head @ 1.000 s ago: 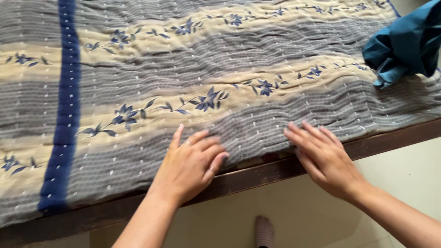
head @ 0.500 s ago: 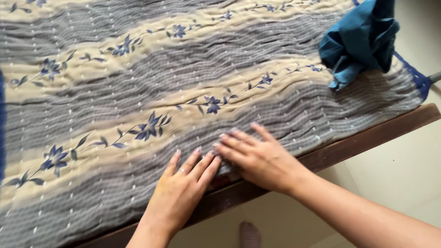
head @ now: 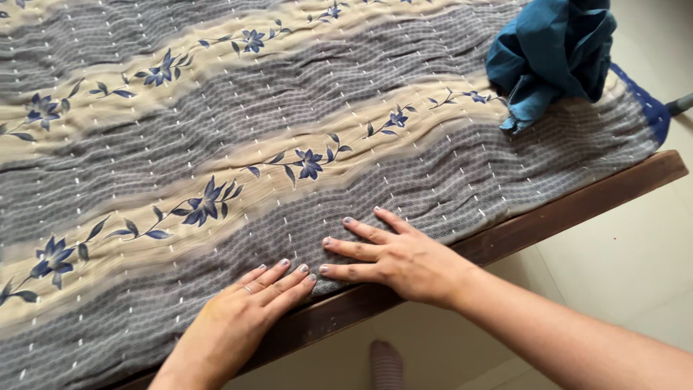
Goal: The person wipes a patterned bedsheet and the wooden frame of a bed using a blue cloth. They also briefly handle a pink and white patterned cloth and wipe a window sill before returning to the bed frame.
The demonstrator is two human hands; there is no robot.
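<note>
2 hands, left (head: 234, 318) and right (head: 393, 256), grip spread flat on 1 quilt (head: 289, 130); 1 teal cloth (head: 552, 50).

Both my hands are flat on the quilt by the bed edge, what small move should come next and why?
Probably sweep the right hand rightward along the edge toward the crumpled blue cloth: ripples show in the quilt there, while the left hand lies flat.

Bare forearms; left hand (head: 231, 325) ringed; right hand (head: 404, 260) painted nails.
</note>
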